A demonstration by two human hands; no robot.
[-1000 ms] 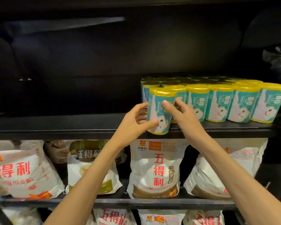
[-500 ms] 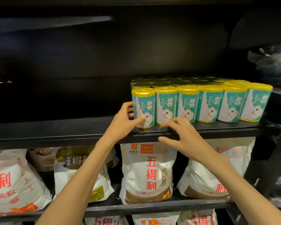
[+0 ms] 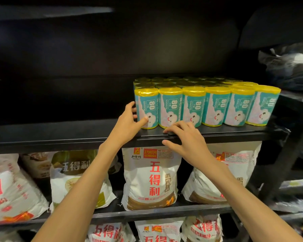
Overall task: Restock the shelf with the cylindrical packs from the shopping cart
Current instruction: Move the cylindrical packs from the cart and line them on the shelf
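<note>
Several teal cylindrical packs with yellow tops stand in rows on the right half of the black shelf (image 3: 63, 135). The leftmost front pack (image 3: 148, 106) stands upright at the end of the front row. My left hand (image 3: 128, 124) wraps its lower left side, thumb on the front and fingers behind. My right hand (image 3: 184, 137) rests on the shelf's front edge below the second pack (image 3: 170, 107), its fingers spread and holding nothing.
The left half of the shelf is bare and dark. Large white flour bags (image 3: 150, 177) fill the shelves below. A black upright post (image 3: 287, 154) and plastic-wrapped goods (image 3: 290, 65) stand at the right.
The pack that both hands held in the air now stands on the shelf at the row's left end. My right hand let go and dropped to the shelf edge.
</note>
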